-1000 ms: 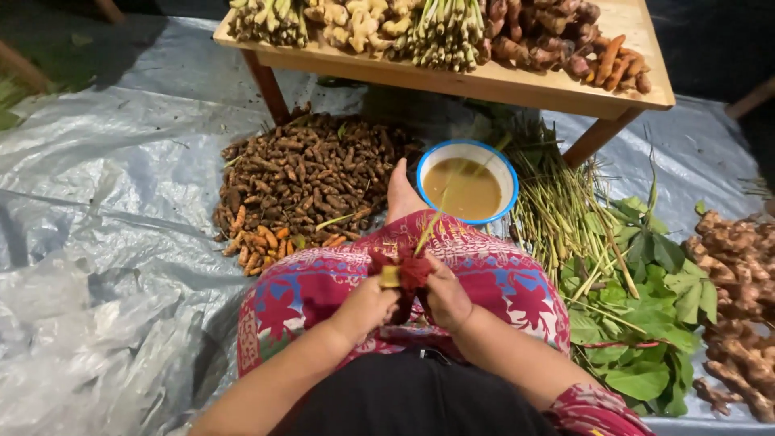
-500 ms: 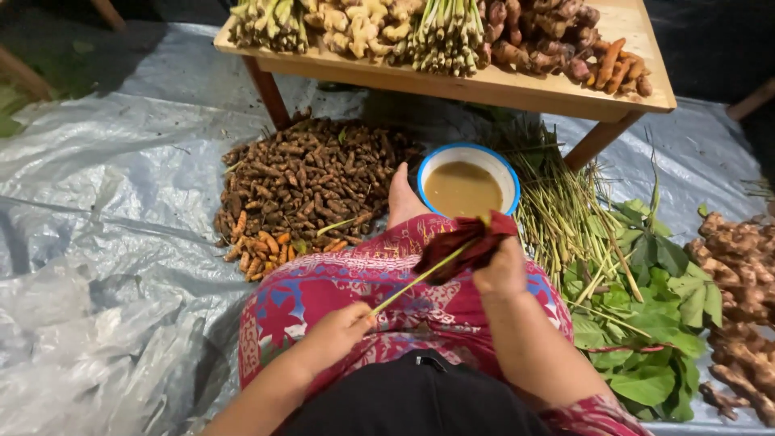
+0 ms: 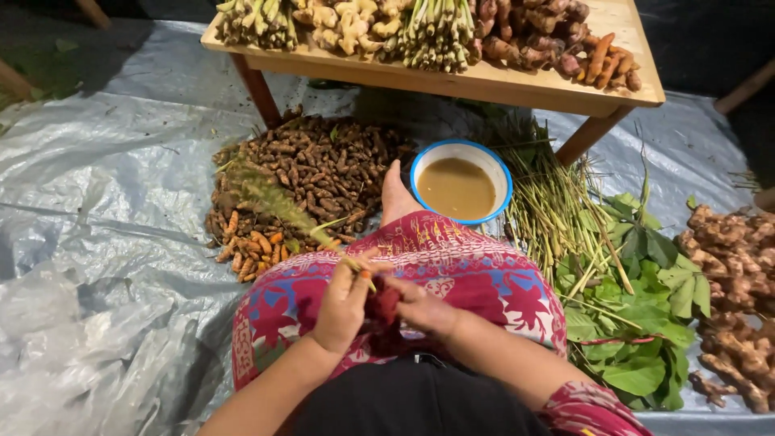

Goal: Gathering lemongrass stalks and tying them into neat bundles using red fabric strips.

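Under us lies a grey plastic sheet [image 3: 97, 202], crinkled and shiny, spread over the ground, and at the top of the view stands a low wooden worktop [image 3: 517, 81] loaded with bundled stalks, pale knobbly roots and orange-brown tubers.

Going from the left, we see a heap of small brown and orange roots [image 3: 315, 173] lying on the sheet just in front of the worktop's left leg. A blurred green stem [image 3: 274, 202] crosses above that heap and runs down to our left hand [image 3: 345, 303]. The left hand's fingers are closed in a pinch on the lower end of this stem, thumb against fingertips. Just beside it, over our lap in its red patterned cloth [image 3: 452, 274], our right hand [image 3: 424, 311] is curled about a dark red bunch [image 3: 384, 307]; the bunch sits between the two hands and touches both. How tightly the right fingers are drawn in we cannot tell, since the bunch hides them.

Beyond our knees, next to a bare foot, stands a blue-rimmed bowl [image 3: 460, 187] filled with cloudy brown liquid. To its right a sheaf of thin green stalks [image 3: 549, 210] lies on the sheet, then a pile of broad green leaves [image 3: 646, 323], and at the far right edge a mound of pale, knobbly ginger-like roots [image 3: 739, 307].
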